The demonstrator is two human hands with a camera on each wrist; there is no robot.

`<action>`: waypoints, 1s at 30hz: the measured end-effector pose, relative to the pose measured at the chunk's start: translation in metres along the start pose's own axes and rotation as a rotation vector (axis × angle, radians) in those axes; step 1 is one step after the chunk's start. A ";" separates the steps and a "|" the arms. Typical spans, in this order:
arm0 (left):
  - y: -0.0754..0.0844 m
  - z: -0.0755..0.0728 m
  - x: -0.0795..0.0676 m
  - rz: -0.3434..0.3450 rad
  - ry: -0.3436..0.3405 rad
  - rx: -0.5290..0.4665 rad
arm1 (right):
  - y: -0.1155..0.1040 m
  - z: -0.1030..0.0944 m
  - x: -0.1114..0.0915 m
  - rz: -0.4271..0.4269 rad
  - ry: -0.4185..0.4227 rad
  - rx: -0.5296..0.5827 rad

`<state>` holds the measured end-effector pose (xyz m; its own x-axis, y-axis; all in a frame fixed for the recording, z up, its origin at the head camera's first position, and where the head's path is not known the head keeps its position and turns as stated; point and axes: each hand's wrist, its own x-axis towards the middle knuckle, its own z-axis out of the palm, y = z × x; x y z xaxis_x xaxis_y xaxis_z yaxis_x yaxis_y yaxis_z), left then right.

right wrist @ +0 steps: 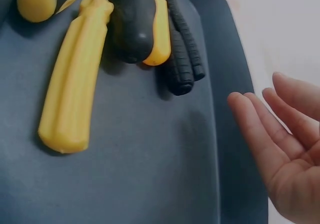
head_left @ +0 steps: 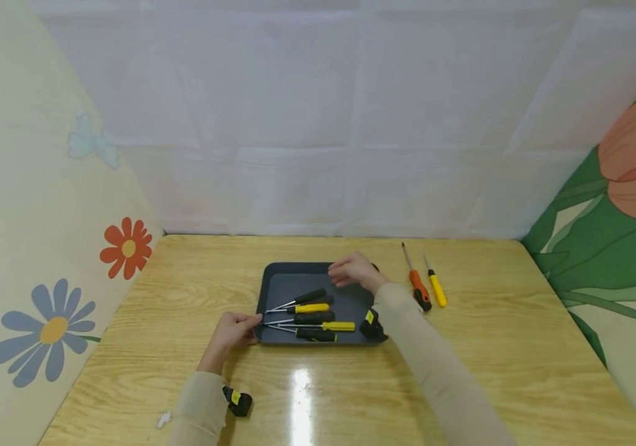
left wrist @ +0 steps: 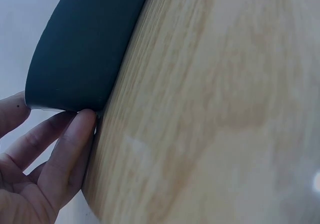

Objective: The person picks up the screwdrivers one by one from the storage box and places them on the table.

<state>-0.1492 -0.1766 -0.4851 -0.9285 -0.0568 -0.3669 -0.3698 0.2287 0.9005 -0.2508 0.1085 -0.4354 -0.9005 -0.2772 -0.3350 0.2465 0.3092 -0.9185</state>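
Note:
A dark grey rectangular tray [head_left: 290, 279] lies on the wooden table. Inside it are several screwdrivers, their shafts pointing left: one with a plain yellow handle [head_left: 339, 326], others with black or black-and-yellow handles [head_left: 316, 335]. My left hand [head_left: 235, 329] grips the tray's near left corner, thumb at the rim; the left wrist view shows fingers [left wrist: 75, 134] against the tray's outer wall. Over the tray's far right part hovers my right hand [head_left: 354, 271], its fingers fairly straight and holding nothing. In the right wrist view that hand [right wrist: 290, 149] is beside the rim, apart from the handles.
To the right of the tray, an orange-and-black screwdriver [head_left: 417, 286] and a slim yellow-and-black one [head_left: 437, 288] lie on the table [head_left: 519, 347]. A small white scrap [head_left: 164, 419] is at the near left. A white sheet [head_left: 295, 124] hangs behind the table.

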 end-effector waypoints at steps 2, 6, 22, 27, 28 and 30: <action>0.000 0.000 -0.001 0.002 0.004 0.001 | 0.002 0.002 0.002 -0.004 -0.019 -0.032; -0.001 0.000 -0.002 0.004 0.010 -0.001 | 0.005 0.006 0.004 -0.011 -0.045 -0.088; -0.002 -0.001 -0.002 -0.004 0.007 -0.003 | 0.001 0.015 0.003 -0.002 -0.100 -0.181; -0.002 -0.001 -0.003 -0.004 0.002 -0.008 | 0.004 0.017 0.006 0.037 -0.098 -0.201; -0.002 -0.001 -0.003 -0.006 0.002 -0.009 | 0.005 0.018 0.007 0.043 -0.098 -0.203; -0.001 -0.001 -0.003 -0.009 0.001 -0.010 | 0.007 0.018 0.008 0.049 -0.099 -0.203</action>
<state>-0.1457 -0.1773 -0.4848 -0.9251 -0.0600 -0.3750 -0.3788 0.2180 0.8994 -0.2499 0.0920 -0.4481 -0.8474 -0.3417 -0.4065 0.2033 0.4984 -0.8427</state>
